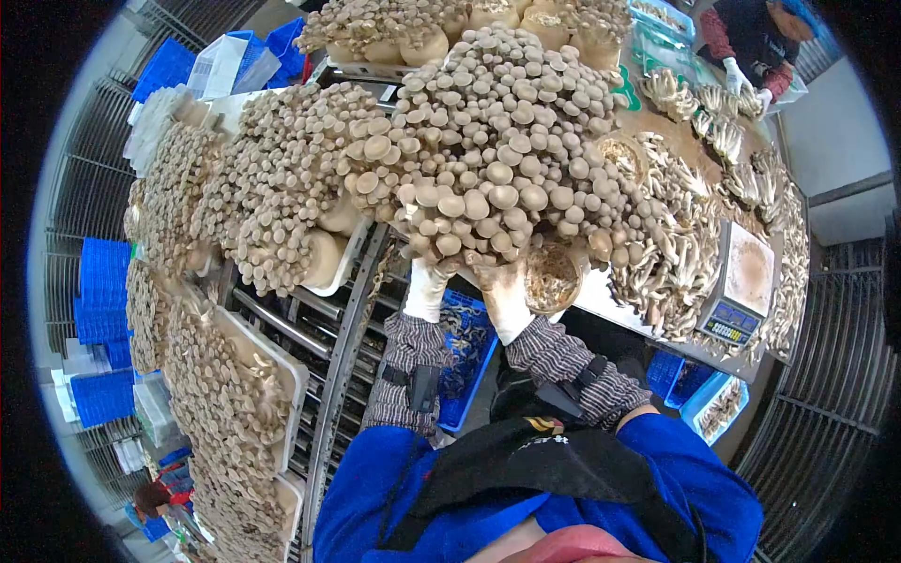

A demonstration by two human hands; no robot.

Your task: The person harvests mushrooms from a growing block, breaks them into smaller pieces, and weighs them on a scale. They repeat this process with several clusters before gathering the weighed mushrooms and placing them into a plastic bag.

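Note:
In white gloves stained brown at the fingers, my left hand [427,289] and my right hand [505,296] reach up beneath a large cluster of brown-capped mushrooms [502,174]. Both hands grip its underside, though the caps hide most of the fingers. Just right of my right hand is an open round tub [552,279] with crumbly brown matter inside. Below my hands stands a blue crate [466,352] with loose bits in it.
A metal roller conveyor [343,352] with trays of mushrooms runs along the left. Loose mushrooms [690,244] and a scale [748,272] lie on the right-hand table. A co-worker [751,47] handles mushrooms at the upper right. Blue crates [103,281] stack at far left.

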